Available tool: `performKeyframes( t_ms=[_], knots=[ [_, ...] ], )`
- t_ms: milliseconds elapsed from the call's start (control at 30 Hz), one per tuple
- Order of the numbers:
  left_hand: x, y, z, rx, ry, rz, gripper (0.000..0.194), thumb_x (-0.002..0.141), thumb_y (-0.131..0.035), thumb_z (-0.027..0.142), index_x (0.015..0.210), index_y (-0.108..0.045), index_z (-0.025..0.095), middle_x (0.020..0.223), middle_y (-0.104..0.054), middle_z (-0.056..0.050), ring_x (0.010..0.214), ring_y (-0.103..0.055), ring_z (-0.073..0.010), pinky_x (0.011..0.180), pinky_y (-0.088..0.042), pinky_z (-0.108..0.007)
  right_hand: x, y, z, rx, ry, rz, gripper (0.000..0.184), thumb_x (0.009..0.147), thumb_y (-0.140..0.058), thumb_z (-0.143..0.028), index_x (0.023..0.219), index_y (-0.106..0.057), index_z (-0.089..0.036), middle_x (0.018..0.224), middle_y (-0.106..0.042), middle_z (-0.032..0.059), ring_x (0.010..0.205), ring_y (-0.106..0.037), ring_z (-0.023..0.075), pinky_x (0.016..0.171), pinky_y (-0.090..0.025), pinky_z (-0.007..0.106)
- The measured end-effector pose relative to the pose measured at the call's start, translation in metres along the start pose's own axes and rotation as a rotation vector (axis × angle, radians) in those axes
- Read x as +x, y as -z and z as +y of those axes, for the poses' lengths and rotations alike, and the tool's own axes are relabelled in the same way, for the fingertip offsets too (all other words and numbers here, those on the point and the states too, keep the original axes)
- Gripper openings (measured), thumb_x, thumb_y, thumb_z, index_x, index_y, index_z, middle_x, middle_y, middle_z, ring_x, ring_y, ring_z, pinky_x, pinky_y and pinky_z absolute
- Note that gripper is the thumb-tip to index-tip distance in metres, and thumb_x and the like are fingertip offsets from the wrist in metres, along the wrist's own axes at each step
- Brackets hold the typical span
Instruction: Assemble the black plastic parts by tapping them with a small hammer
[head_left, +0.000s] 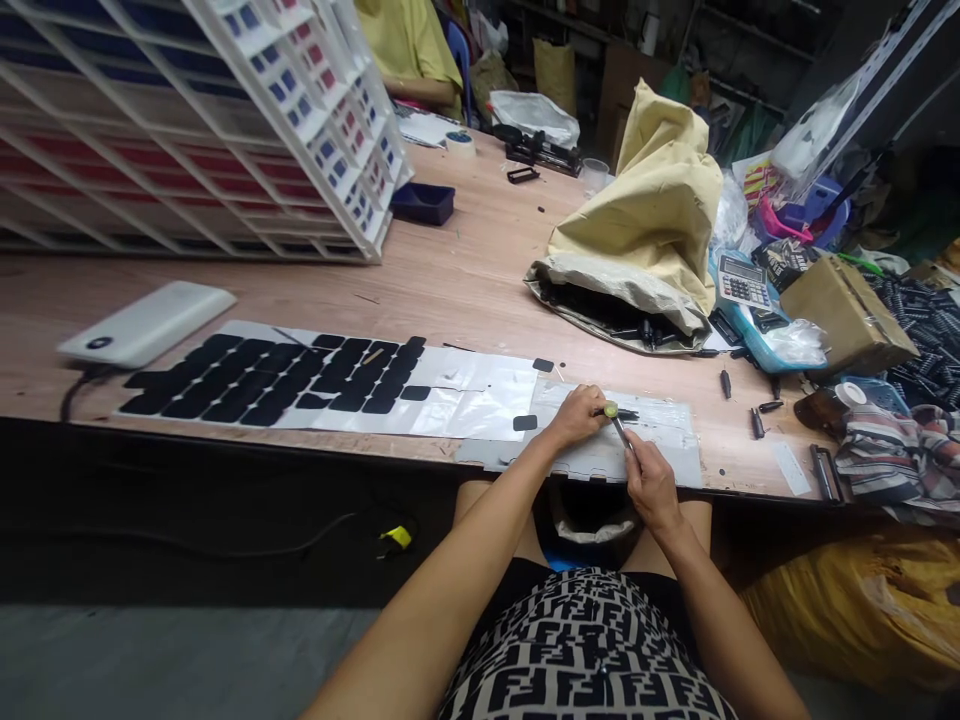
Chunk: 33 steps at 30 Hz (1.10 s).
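Note:
My left hand is closed at the near edge of the table, its fingers pinching a slim black plastic piece on a grey-white board. In my right hand is a small hammer with a metal shaft and a round yellow-green head. That head is over the black piece, close to my left fingertips; whether they touch I cannot tell. Left of the board, a white sheet carries rows of black rounded pads. Two loose black pads lie near its right end.
A white power bank with a cable lies left. Behind it stands a white plastic crate beside a dark blue tray. An open beige sack holds black parts. To the right are a calculator, a cardboard box and scattered black pieces.

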<state>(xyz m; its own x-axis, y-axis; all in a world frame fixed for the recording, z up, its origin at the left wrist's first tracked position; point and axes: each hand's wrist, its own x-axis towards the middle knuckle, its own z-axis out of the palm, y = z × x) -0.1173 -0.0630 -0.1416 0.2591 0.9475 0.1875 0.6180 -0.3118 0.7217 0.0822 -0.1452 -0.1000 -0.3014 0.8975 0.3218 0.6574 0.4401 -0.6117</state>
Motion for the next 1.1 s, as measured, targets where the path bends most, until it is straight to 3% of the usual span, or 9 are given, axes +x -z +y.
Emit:
performKeyframes(
  t_ms=[200, 767, 933, 1100],
  knots=[
    [0.0, 0.001, 0.002, -0.021, 0.039, 0.005, 0.009, 0.086, -0.07, 0.026, 0.09, -0.077, 0.026, 0.093, -0.062, -0.003, 0.096, -0.052, -0.0217, 0.088, -0.043, -0.035, -0.002, 0.0, 0.003, 0.011, 0.004, 0.044, 0.041, 0.102, -0.043, -0.028, 0.138, -0.063, -0.025, 0.116, -0.072, 0.0101, 0.108, -0.069, 0.0233, 0.098, -0.057, 0.04],
    [-0.002, -0.007, 0.001, 0.017, 0.046, 0.056, 0.025, 0.084, -0.072, 0.024, 0.108, -0.079, 0.029, 0.098, -0.064, -0.004, 0.099, -0.055, -0.0221, 0.094, -0.045, -0.037, -0.005, 0.005, 0.014, 0.062, -0.053, 0.081, 0.036, 0.098, -0.05, -0.027, 0.129, -0.069, -0.022, 0.121, -0.073, 0.0104, 0.111, -0.07, 0.023, 0.1, -0.056, 0.04],
    [-0.001, -0.006, 0.001, 0.038, 0.056, 0.039, 0.026, 0.085, -0.071, 0.024, 0.109, -0.079, 0.027, 0.099, -0.065, -0.004, 0.101, -0.055, -0.023, 0.094, -0.046, -0.038, 0.01, 0.022, 0.039, -0.016, -0.139, 0.179, 0.038, 0.097, -0.05, -0.033, 0.127, -0.07, -0.02, 0.12, -0.073, 0.0117, 0.107, -0.068, 0.0236, 0.092, -0.056, 0.038],
    [-0.003, -0.008, 0.001, 0.029, 0.065, 0.047, 0.025, 0.086, -0.069, 0.025, 0.109, -0.079, 0.028, 0.099, -0.065, -0.004, 0.101, -0.056, -0.0232, 0.093, -0.046, -0.039, 0.032, 0.049, 0.087, -0.38, -0.263, 0.27, 0.04, 0.093, -0.048, -0.026, 0.123, -0.072, -0.016, 0.1, -0.07, 0.0116, 0.086, -0.06, 0.0218, 0.079, -0.049, 0.034]
  ],
)
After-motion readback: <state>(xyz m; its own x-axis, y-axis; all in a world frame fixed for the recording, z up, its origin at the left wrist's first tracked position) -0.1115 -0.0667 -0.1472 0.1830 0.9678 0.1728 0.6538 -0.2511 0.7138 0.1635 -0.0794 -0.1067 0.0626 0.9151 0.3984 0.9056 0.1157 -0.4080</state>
